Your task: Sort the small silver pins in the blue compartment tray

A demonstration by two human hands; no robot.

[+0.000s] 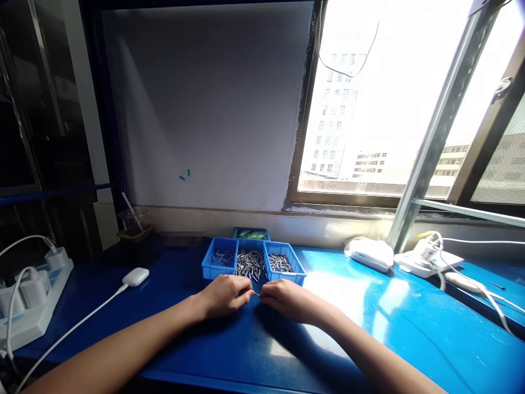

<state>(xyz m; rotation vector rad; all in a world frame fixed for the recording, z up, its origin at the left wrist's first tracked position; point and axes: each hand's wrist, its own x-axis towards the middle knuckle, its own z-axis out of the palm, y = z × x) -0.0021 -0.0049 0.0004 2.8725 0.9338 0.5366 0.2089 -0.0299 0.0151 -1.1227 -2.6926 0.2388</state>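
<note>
My left hand (229,294) and my right hand (289,298) meet over the blue table, fingers closed in a pinch. A thin metal pin (256,295) spans the small gap between the fingertips, one end at each hand. Just beyond my hands stand blue plastic bins. The left bin (206,270) holds a few thin dark metal pieces, and the right bin (302,273) a larger heap. Between them lies a dense pile of small metal pins (250,264), its front edge partly behind my hands.
Behind the pile stands a blue tray (268,236) with green contents. A white case (136,277) on a cable and a power strip (36,312) lie left, near a plastic cup (134,221). At right are a white device (371,253), another power strip (451,260) and a metal post (435,126).
</note>
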